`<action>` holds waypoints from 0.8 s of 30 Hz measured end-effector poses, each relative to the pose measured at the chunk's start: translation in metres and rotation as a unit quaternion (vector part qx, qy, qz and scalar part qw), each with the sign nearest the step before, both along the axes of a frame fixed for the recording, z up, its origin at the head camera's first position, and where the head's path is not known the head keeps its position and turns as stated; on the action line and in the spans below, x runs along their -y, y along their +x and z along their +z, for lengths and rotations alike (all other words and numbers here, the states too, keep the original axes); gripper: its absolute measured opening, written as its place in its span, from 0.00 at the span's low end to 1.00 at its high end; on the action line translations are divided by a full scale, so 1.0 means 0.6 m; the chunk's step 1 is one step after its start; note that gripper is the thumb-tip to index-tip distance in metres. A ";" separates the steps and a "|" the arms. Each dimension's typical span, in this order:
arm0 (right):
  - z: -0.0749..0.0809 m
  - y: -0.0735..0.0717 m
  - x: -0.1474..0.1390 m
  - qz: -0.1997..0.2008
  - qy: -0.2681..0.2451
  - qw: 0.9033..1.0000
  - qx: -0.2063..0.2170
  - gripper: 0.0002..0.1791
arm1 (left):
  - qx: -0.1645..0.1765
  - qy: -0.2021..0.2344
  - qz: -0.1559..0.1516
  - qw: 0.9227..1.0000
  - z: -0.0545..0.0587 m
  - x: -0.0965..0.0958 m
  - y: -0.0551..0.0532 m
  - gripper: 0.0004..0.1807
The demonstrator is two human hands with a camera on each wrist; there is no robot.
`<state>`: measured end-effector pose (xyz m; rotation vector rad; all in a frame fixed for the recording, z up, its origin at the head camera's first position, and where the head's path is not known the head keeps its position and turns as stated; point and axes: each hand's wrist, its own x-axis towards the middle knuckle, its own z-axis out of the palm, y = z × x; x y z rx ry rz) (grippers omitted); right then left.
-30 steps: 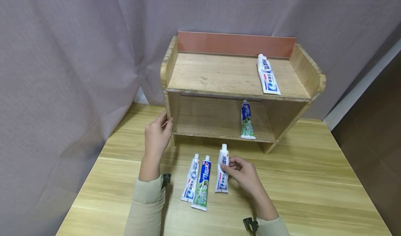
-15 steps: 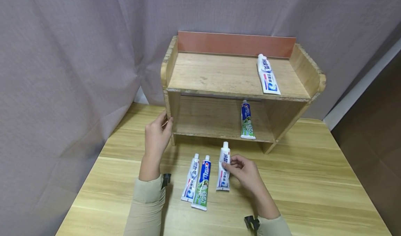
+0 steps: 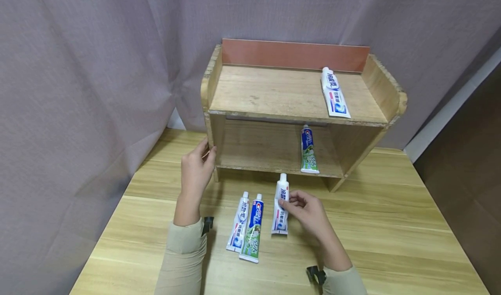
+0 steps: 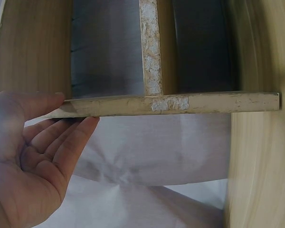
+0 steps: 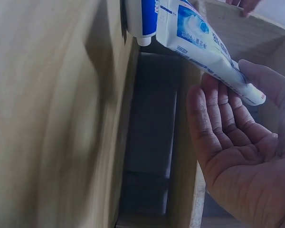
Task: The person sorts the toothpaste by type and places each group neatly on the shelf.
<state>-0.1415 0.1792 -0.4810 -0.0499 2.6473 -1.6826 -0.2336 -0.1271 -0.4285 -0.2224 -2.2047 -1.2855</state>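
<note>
My right hand pinches a white toothpaste tube between thumb and fingers, its cap pointing at the wooden shelf. In the right wrist view the thumb lies on one face of that tube and the fingers of the right hand on the other. At the shelf's left side, my left hand grips the upright side panel, thumb on one face and fingers on the other. Left of the held tube, another white toothpaste tube and a blue-green toothpaste tube lie side by side on the table.
One white toothpaste tube lies on the shelf's top level, toward the right. A blue-green toothpaste tube lies on the lower level. Grey cloth hangs behind and to the left of the wooden table.
My right hand has moved the white toothpaste tube slightly forward and right, its cap now at the lower shelf's front edge in the head view. The left hand has stayed put.
</note>
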 end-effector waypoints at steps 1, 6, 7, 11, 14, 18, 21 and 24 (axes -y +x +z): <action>0.002 0.000 0.000 0.000 0.003 1.000 -0.003 0.18 | -0.001 0.002 0.000 1.000 0.000 0.000 0.000 0.16; 0.011 -0.002 -0.001 0.001 0.009 1.000 -0.013 0.16 | -0.008 0.004 -0.001 1.000 0.001 0.000 0.000 0.15; 0.013 -0.003 -0.001 0.001 0.007 1.000 -0.014 0.16 | -0.008 0.004 -0.001 1.000 0.001 0.000 0.000 0.15; 0.017 -0.004 -0.002 0.004 0.003 1.000 -0.018 0.16 | -0.009 0.002 -0.001 1.000 0.001 -0.001 0.000 0.15; 0.020 -0.006 -0.003 0.005 0.005 1.000 -0.019 0.16 | -0.011 0.003 -0.002 1.000 0.001 0.000 0.000 0.15; 0.025 -0.007 -0.003 0.006 -0.002 1.000 -0.016 0.16 | -0.013 0.002 -0.003 1.000 0.001 0.000 0.000 0.15; 0.030 -0.008 -0.004 0.005 -0.002 1.000 -0.014 0.15 | -0.011 0.001 -0.002 1.000 0.002 0.000 0.001 0.16; 0.033 -0.011 -0.004 0.004 0.007 1.000 -0.017 0.13 | -0.012 0.001 -0.002 1.000 0.002 0.000 0.000 0.16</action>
